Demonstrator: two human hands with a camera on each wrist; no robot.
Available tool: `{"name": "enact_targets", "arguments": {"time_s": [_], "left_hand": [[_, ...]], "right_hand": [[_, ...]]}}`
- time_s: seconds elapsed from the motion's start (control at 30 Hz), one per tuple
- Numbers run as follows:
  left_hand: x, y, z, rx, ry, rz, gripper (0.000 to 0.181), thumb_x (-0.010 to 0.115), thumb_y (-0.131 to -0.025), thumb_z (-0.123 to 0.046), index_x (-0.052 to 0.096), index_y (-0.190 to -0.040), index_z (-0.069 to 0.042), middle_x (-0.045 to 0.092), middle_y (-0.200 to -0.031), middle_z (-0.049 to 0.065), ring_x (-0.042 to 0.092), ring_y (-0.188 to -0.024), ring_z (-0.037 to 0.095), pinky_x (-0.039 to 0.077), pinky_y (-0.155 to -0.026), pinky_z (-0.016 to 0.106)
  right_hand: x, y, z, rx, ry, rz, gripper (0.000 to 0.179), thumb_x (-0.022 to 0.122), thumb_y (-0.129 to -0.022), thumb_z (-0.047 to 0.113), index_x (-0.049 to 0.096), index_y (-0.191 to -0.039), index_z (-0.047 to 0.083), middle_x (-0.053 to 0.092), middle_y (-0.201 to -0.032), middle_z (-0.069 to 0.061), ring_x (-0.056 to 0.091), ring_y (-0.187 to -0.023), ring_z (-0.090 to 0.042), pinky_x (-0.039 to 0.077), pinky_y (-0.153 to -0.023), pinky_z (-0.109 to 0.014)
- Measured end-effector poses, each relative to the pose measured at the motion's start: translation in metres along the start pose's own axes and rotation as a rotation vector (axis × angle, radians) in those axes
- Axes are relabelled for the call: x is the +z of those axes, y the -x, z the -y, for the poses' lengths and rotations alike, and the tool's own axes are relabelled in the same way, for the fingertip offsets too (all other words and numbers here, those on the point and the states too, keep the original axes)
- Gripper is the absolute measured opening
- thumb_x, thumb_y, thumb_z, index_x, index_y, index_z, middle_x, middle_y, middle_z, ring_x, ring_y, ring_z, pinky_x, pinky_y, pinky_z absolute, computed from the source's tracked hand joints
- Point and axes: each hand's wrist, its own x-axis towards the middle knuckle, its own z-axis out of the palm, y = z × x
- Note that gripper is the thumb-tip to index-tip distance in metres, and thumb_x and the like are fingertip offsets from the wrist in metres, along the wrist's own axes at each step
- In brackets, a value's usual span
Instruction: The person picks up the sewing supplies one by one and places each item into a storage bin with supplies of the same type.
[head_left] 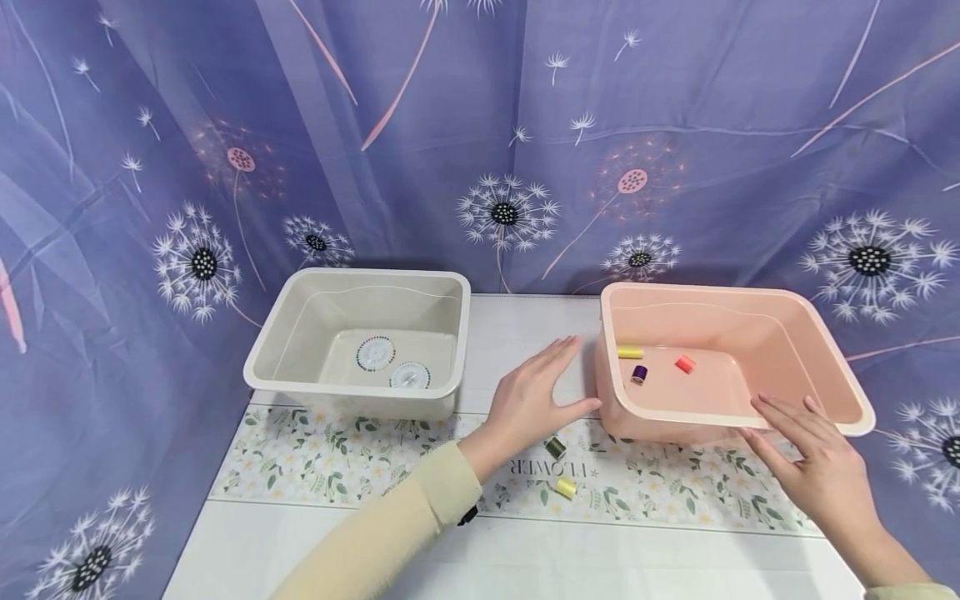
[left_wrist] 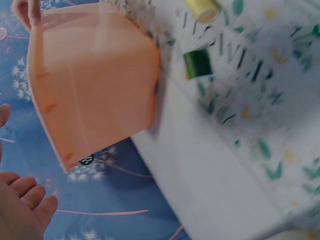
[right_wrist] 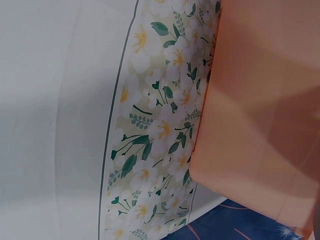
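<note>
My left hand (head_left: 534, 400) hovers between the two basins with fingers stretched out, holding nothing; its thumb points at the left wall of the pink basin (head_left: 738, 421). At that basin's front rim is my right hand (head_left: 817, 458), its extended fingers reaching over the edge. Inside the pink basin lie a red thread spool (head_left: 685, 364), a purple thread spool (head_left: 639, 374) and a yellow spool (head_left: 630, 352). Below my left hand, a dark green thread spool (head_left: 556, 448) and a yellow thread spool (head_left: 566, 487) rest on the tabletop. The right wrist view shows no clear fingers.
A pale grey basin (head_left: 360, 402) stands to the left, with two round pin wheels, one (head_left: 375, 353) behind the other (head_left: 410, 376). Both basins sit on a white table cover (head_left: 600, 558) with a floral band. A blue dandelion curtain (head_left: 420, 167) hangs behind.
</note>
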Motion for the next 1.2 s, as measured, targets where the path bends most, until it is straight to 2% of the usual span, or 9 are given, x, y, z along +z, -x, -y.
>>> {"name": "enact_targets", "arguments": {"time_s": [0.17,0.33,0.63,0.87,1.1,1.2], "left_hand": [[0.008,0.014,0.006,-0.041,0.037,0.005,0.09,0.079,-0.093,-0.057,0.043,-0.165,-0.017,0.048,-0.165,0.004,0.049,-0.15,0.019,0.053,-0.113,0.044],[0.016,0.023,0.011,-0.05,0.018,0.01,0.093,0.08,-0.092,-0.058,0.041,-0.166,-0.017,0.048,-0.165,0.004,0.049,-0.15,0.019,0.053,-0.114,0.044],[0.036,0.038,0.023,-0.076,-0.05,0.029,0.098,0.081,-0.089,-0.063,0.044,-0.164,-0.012,0.047,-0.166,0.004,0.047,-0.151,0.018,0.048,-0.118,0.039],[0.051,0.047,0.038,-0.123,-0.097,0.11,0.107,0.081,-0.087,-0.065,0.037,-0.167,-0.01,0.042,-0.169,0.007,0.038,-0.157,0.02,0.035,-0.128,0.038],[0.066,0.054,0.05,-0.133,-0.179,0.147,0.11,0.081,-0.084,-0.069,0.039,-0.166,-0.009,0.045,-0.168,0.009,0.04,-0.156,0.024,0.035,-0.128,0.042],[0.073,0.058,0.053,-0.133,-0.227,0.186,0.112,0.079,-0.085,-0.072,0.037,-0.166,-0.009,0.043,-0.169,0.009,0.039,-0.157,0.024,0.033,-0.129,0.042]], "right_hand": [[-0.001,0.001,0.0,0.001,0.003,0.004,0.075,0.057,-0.101,0.072,0.073,-0.138,0.009,0.072,-0.135,-0.017,0.037,-0.142,0.018,0.026,-0.132,-0.035],[-0.001,0.002,0.0,-0.002,0.005,0.0,0.075,0.056,-0.101,0.072,0.074,-0.137,0.008,0.073,-0.133,-0.02,0.037,-0.141,0.019,0.026,-0.132,-0.036],[0.0,0.0,0.001,0.001,0.005,-0.017,0.076,0.056,-0.1,0.073,0.075,-0.135,0.008,0.071,-0.14,-0.004,0.039,-0.141,0.018,0.027,-0.132,-0.034],[0.002,0.001,0.0,-0.009,0.011,-0.022,0.077,0.055,-0.1,0.074,0.075,-0.134,0.007,0.074,-0.131,-0.02,0.039,-0.141,0.018,0.027,-0.132,-0.035],[0.001,-0.001,0.0,0.002,0.012,-0.02,0.077,0.056,-0.1,0.073,0.076,-0.132,0.005,0.072,-0.138,-0.01,0.04,-0.141,0.017,0.027,-0.132,-0.034],[0.001,-0.001,0.001,0.006,0.001,-0.018,0.078,0.057,-0.1,0.073,0.076,-0.132,0.004,0.072,-0.139,-0.009,0.041,-0.141,0.016,0.027,-0.132,-0.035]]}}
